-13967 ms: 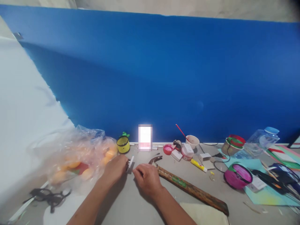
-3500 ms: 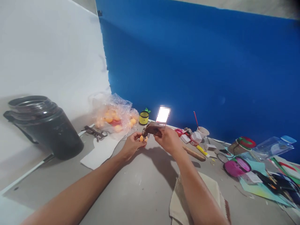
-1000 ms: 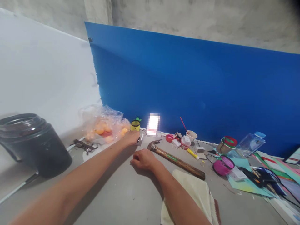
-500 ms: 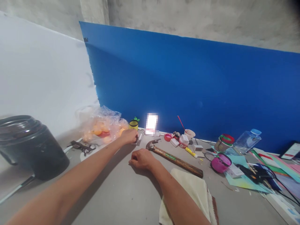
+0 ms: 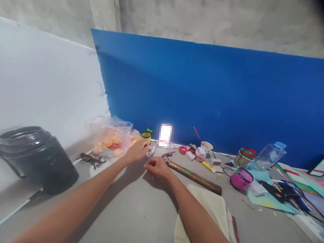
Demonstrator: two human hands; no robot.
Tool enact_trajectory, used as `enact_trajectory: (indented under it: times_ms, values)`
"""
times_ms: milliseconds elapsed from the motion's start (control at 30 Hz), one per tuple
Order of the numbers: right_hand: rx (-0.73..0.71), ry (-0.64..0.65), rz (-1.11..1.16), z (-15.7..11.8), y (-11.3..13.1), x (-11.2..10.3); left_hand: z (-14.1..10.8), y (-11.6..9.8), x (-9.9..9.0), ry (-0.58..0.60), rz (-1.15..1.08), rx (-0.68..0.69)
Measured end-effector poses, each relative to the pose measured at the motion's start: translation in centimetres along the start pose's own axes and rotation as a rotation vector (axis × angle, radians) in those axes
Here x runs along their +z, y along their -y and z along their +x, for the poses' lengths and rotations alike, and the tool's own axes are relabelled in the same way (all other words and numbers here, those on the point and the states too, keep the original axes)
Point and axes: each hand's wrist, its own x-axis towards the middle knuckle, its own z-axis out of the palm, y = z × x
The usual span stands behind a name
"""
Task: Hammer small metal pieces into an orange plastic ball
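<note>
Versus 3.5 s ago: the right hand [image 5: 157, 166] is no longer gripping the hammer [image 5: 194, 175], which is now lying on the grey table [image 5: 131, 209]; an orange ball is no longer showing in the left hand [image 5: 138, 151]. Versus 0.5 s ago: the left hand is now exposing small silvery metal pieces [image 5: 148, 154] by its fingertips, and the right hand is lifting its fingers a bit.

Hammer is resting right of the right hand, its head just beside that hand, partly hidden. Long axis is running diagonally: head at far left, handle sloping down to the right, butt end pointing toward the person's right, just beyond the folded cream cloth [image 5: 211, 202]. A dark head tip is pointing right.

Left fingers are curling over the metal pieces; can't tell if gripping any. Right fingers are bending toward the thumb; can't tell if pinching anything.
</note>
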Motion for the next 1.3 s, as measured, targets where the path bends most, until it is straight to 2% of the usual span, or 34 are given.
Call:
enact_trajectory:
  times_ms: [100, 167, 233, 333, 467, 733, 933, 1133, 1300]
  values:
    - [0.039, -0.228, 0.377, 0.4, -0.2, -1.0, -2.7, -0.1, 1.1, -0.009, -0.587, -0.091]
    - [0.024, -0.309, 0.508, 0.5, -0.2, -1.5, -4.0, -0.5, 2.5, -0.021, -0.803, -0.176]
    - [0.019, -0.307, 0.544, 0.5, -0.1, -1.7, -4.6, -1.1, 3.8, -0.027, -0.907, -0.216]
    - [0.03, -0.276, 0.49, 0.3, -0.2, -1.7, -5.0, -1.6, 5.2, -0.064, -0.94, -0.194]
    - [0.042, -0.268, 0.423, 0.2, -0.4, -1.7, -5.0, -1.4, 5.9, -0.159, -0.944, -0.177]
    - [0.04, -0.291, 0.391, -0.2, -0.2, -2.0, -5.1, -1.8, 6.2, -0.163, -0.951, -0.195]
    - [0.079, -0.305, 0.433, 0.1, -1.1, -2.0, -5.2, -1.4, 7.0, -0.075, -1.081, -0.206]
    - [0.144, -0.374, 0.676, 0.2, -2.5, -3.3, -5.5, -0.6, 7.3, 0.079, -1.17, -0.183]
    - [0.179, -0.258, 0.806, 0.0, -3.0, -4.6, -6.0, -0.7, 7.4, 0.075, -1.223, -0.137]
